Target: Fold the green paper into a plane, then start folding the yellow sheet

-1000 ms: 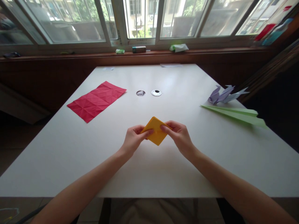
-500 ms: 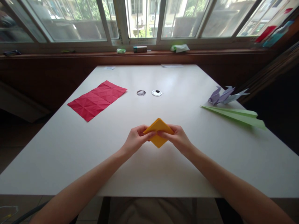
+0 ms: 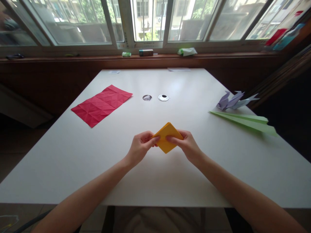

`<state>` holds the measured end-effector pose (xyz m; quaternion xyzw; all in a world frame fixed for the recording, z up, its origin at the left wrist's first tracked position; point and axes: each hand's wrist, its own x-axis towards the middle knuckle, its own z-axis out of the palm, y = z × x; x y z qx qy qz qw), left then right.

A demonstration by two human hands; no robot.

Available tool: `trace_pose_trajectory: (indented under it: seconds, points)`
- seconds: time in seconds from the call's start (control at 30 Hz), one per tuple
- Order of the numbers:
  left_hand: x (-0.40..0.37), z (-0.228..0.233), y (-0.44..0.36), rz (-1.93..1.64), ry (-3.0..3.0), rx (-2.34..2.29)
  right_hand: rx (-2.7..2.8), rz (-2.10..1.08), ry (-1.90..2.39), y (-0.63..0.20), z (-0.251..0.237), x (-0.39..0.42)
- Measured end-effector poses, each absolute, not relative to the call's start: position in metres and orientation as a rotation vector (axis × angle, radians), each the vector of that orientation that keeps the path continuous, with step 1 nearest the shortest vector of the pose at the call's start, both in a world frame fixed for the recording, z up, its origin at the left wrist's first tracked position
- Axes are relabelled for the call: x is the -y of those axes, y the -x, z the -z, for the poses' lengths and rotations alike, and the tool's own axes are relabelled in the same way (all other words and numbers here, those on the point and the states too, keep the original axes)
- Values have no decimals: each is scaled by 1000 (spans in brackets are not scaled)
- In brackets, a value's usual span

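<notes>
— Where's the yellow folded paper (image 3: 167, 138) sitting, from where you stand?

— Not sitting at all. It's held just above the white surface (image 3: 155, 181), near the front edge, square between the two hands. Turned like a diamond: one corner points away toward the window, the opposite one back toward the person.

— So who has it?

— Both do. The left hand (image 3: 141, 147) pinches the left corner, thumb on top and fingers curled beneath. The right hand (image 3: 187, 144) does the same on the right corner, its thumb lying across the upper face. Each grip is closed tight on the paper; neither is slack.

— Which hand is nearer the middle of it?

— About even, I'd say. The paper's widest line runs straight from one grip to the other, so the far and near corners hang free.

— Anything close by?

— Nothing touching. A creased red sheet (image 3: 102, 105) lies flat well off to the left, a green paper plane (image 3: 243, 120) and a lilac folded bird (image 3: 233, 100) well off to the right, and two small round things (image 3: 155, 97) further back.
</notes>
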<state>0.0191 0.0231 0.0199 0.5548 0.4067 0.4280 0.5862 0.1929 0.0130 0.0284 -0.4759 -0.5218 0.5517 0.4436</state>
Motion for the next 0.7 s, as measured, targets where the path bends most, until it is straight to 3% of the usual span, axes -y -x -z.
trace_pose_trajectory:
  seconds: [0.43, 0.7]
  points:
    - [-25, -19, -18, -1113, -1300, -954, 1253, -1255, 1186, -193, -25, -13]
    - [-26, -19, -20, -999, -1328, -936, 1295, -1265, 1202, -193, -25, -13]
